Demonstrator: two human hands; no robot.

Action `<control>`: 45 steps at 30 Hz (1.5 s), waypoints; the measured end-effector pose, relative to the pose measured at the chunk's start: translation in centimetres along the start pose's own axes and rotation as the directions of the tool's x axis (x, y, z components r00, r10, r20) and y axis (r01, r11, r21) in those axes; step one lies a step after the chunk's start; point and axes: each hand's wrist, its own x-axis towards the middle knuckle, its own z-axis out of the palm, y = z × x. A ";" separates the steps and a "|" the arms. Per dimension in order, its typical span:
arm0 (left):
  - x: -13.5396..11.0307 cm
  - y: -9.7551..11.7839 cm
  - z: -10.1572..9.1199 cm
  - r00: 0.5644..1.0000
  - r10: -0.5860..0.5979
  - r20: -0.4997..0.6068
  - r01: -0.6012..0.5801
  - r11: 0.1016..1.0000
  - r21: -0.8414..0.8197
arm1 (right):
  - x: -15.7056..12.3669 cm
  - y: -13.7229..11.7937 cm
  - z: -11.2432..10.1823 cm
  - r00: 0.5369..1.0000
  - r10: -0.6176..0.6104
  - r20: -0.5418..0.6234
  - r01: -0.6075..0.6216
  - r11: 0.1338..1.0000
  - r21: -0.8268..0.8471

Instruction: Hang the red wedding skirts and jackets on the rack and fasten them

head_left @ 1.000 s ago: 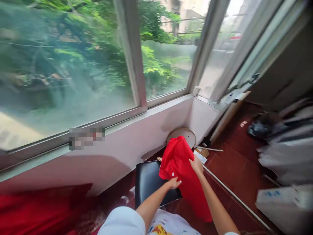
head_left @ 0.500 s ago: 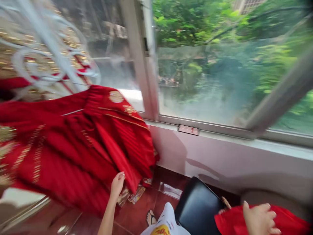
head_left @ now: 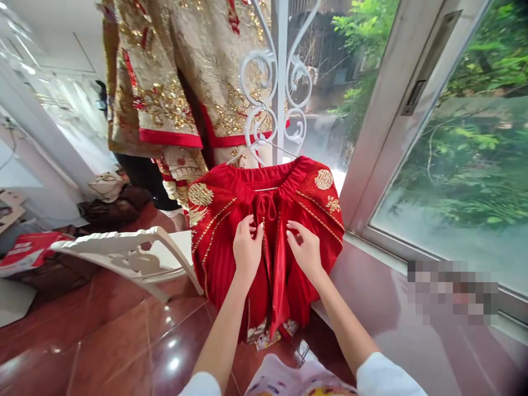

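Note:
A red pleated skirt (head_left: 256,264) with gold embroidery and beaded lines hangs from a wire hanger (head_left: 284,147). Below its gathered waistband, a red ribbon is tied in a bow (head_left: 267,207), and long red tails (head_left: 280,286) hang down the front. My left hand (head_left: 247,250) is just left of the tails, fingers bent and apart, with nothing visible in it. On the other side, my right hand (head_left: 304,250) has its thumb and fingers spread, also holding nothing visible. Both are below the bow; whether the fingertips touch the cloth I cannot tell.
A white scrollwork stand (head_left: 281,82) carries the hanger. Gold-and-cream embroidered garments (head_left: 177,82) hang behind it. At left stands a white carved chair (head_left: 124,253) on red floor tiles (head_left: 103,330). A sliding window frame (head_left: 400,137) and low wall run along the right.
The view has swung left, bringing the skirt to the centre. My right hand has left a red cloth by the black chair; both hands are now raised in front of the skirt.

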 end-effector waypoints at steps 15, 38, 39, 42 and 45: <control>-11.2 -8.6 -0.4 0.756 -0.498 0.425 0.238 0.813 0.531 | 6.2 0.8 2.4 0.986 -0.128 0.108 0.125 0.992 0.029; 0.5 0.4 -1.6 0.801 0.303 0.516 -0.492 0.824 0.280 | 9.0 3.7 -5.0 0.605 -0.182 0.775 0.410 0.906 -0.107; -0.9 -0.3 -2.1 0.783 0.272 0.559 -0.495 0.817 0.295 | 8.5 4.4 -5.0 0.601 -0.150 0.785 0.407 0.903 -0.140; -5.5 -2.9 -2.8 0.633 0.167 0.756 -0.535 0.800 0.271 | 5.7 7.3 -4.7 0.553 -0.036 0.832 0.319 0.932 -0.172; -8.1 -4.6 -2.7 0.335 0.010 0.942 -0.435 0.888 0.146 | 3.1 9.2 -3.8 0.283 0.060 0.957 0.149 0.983 -0.105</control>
